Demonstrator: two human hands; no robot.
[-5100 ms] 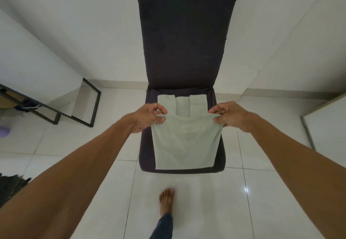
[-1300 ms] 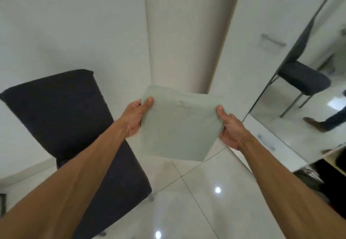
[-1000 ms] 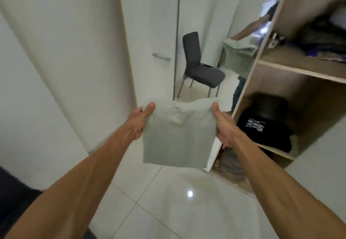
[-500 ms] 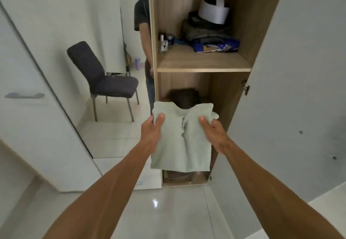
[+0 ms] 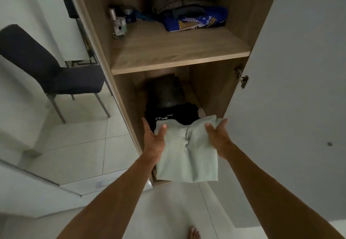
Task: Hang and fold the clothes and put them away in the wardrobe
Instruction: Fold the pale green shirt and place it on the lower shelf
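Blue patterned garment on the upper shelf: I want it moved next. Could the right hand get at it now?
Probably not yet: the right hand holds the folded green shirt. The blue patterned garment lies unobstructed on the open upper shelf.

A bottle [image 5: 118,25] and folded clothes [image 5: 189,17] are being carried by the wooden shelf [image 5: 168,51]; below it, a black garment [image 5: 176,114] is being supported.

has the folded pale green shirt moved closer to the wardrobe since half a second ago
Yes. The folded pale green shirt has gone forward and down, below the wooden shelf, over the black printed garment.
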